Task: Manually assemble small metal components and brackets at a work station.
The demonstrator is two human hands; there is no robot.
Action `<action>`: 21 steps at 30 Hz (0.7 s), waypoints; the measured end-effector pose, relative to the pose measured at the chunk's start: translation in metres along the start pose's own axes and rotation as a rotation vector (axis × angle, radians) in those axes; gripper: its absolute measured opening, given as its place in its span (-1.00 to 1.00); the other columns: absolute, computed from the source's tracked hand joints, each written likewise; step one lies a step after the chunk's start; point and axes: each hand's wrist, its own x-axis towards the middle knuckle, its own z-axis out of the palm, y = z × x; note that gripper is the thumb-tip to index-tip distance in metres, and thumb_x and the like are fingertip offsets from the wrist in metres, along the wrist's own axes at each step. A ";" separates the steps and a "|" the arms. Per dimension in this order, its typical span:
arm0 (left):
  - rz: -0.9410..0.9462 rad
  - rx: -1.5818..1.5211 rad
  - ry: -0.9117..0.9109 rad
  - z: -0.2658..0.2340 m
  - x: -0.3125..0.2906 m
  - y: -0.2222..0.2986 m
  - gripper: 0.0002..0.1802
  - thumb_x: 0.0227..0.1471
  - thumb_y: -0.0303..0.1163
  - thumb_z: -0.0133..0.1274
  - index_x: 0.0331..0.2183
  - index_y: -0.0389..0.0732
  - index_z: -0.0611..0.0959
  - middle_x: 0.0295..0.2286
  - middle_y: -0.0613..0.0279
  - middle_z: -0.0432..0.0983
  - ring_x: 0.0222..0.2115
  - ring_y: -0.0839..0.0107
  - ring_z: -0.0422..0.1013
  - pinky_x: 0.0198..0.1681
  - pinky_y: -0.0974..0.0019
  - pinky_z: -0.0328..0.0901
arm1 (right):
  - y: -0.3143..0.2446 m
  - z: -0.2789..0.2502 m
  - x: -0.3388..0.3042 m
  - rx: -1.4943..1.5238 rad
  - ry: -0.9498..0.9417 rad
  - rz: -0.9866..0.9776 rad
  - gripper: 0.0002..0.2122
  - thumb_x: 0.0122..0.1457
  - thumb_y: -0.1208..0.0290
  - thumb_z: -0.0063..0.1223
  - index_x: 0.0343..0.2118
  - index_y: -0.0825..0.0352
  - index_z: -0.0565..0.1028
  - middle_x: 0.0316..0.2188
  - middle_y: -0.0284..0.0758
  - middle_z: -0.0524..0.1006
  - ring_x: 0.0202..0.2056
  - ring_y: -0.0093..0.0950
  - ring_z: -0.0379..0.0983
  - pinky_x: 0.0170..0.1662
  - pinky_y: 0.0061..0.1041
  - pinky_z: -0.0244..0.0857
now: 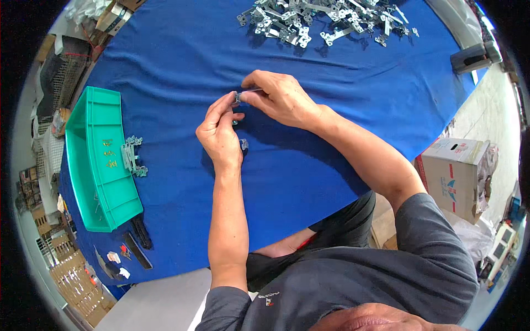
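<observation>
Over the middle of the blue cloth, my two hands meet at a small silvery metal bracket (237, 98). My left hand (218, 135) grips it between thumb and fingertips. My right hand (287, 102) is closed in a pinch at the bracket's right side, with a thin, pale metal piece (254, 90) showing between thumb and forefinger; its full shape is hidden. Another small metal part (244, 144) shows beside my left hand's heel, lying on the cloth or close above it. A bit of metal (234, 122) also shows below my left thumb.
Loose metal brackets (331, 22) are heaped at the far edge. At left stands a green plastic bin (118, 187), with several metal parts (132, 157) beside it. A black strip (137, 250) lies near left. A dark holder (472, 58) sits far right; a carton (452, 171) stands beyond the table.
</observation>
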 end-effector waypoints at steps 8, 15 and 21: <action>0.017 0.011 -0.017 0.000 0.000 0.001 -0.65 0.06 -0.76 -0.10 -0.17 -0.39 0.69 -0.19 0.05 0.61 -0.25 0.40 0.54 -0.29 0.42 0.48 | -0.001 0.000 0.000 0.034 0.015 -0.014 -0.82 0.19 0.33 0.09 -0.41 0.35 0.46 -0.50 -0.18 0.54 -0.42 -0.13 0.51 -0.36 -0.18 0.35; 0.035 0.024 -0.033 -0.002 0.000 -0.002 -0.66 0.07 -0.75 -0.10 -0.17 -0.38 0.69 -0.18 0.06 0.60 -0.25 0.41 0.54 -0.30 0.43 0.48 | -0.001 -0.001 0.000 0.015 -0.027 0.010 -0.81 0.20 0.32 0.08 -0.42 0.35 0.46 -0.50 -0.17 0.53 -0.41 -0.13 0.51 -0.37 -0.18 0.35; 0.023 0.030 -0.010 -0.001 0.000 -0.001 -0.68 0.09 -0.73 -0.08 -0.17 -0.37 0.69 -0.19 0.07 0.60 -0.26 0.41 0.54 -0.29 0.43 0.48 | -0.002 0.003 -0.001 0.082 0.052 0.009 -0.80 0.21 0.31 0.07 -0.43 0.36 0.46 -0.51 -0.16 0.53 -0.41 -0.11 0.51 -0.38 -0.18 0.34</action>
